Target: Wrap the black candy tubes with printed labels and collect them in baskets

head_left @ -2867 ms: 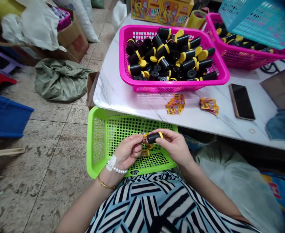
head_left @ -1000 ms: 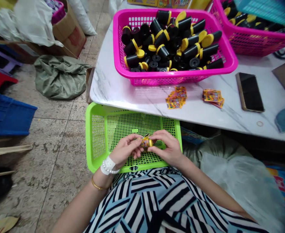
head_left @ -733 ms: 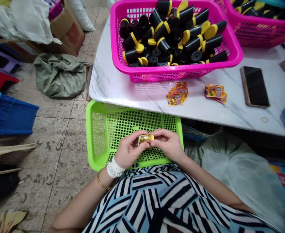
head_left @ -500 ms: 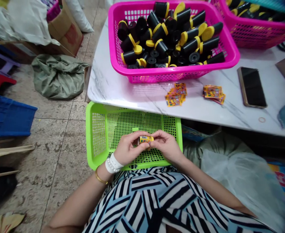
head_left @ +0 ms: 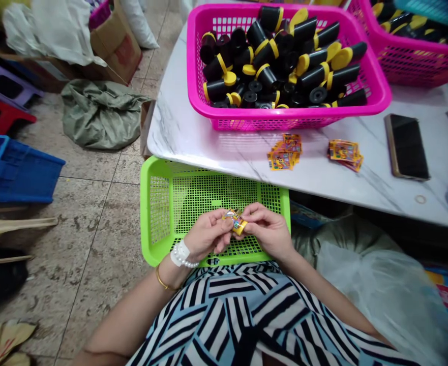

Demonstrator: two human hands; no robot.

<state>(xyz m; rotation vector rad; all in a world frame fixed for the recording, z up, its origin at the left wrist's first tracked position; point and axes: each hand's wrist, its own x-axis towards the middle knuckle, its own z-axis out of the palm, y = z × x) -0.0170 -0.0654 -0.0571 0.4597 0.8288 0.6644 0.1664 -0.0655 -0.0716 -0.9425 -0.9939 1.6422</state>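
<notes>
Over the green basket (head_left: 155, 239), my left hand (head_left: 207, 235) and my right hand (head_left: 271, 231) meet on a small yellow printed label (head_left: 239, 223). My left thumb presses on its face, and my right thumb and fingertips pinch its right end. Whether anything sits inside or behind the label is hidden by my fingers. On the marbled table lie two small piles of similar labels, a left pile (head_left: 285, 153) and a right pile (head_left: 345, 153). Behind them stands a pink basket (head_left: 300, 118) full of black tubes (head_left: 267, 76) with yellow caps.
A phone (head_left: 407, 146) lies on the table (head_left: 231, 147) at the right, near a thin ring (head_left: 421, 199). Another pink basket (head_left: 425, 63) stands at the back right. Left on the floor are a blue crate (head_left: 25, 170) and a green sack (head_left: 100, 114). Clear plastic (head_left: 372, 290) bulges at my right.
The label, rolled into a small cylinder before, now shows a flatter, tilted face. My left fingers have shifted under it. The whole view has moved slightly, so the table sits further right.
</notes>
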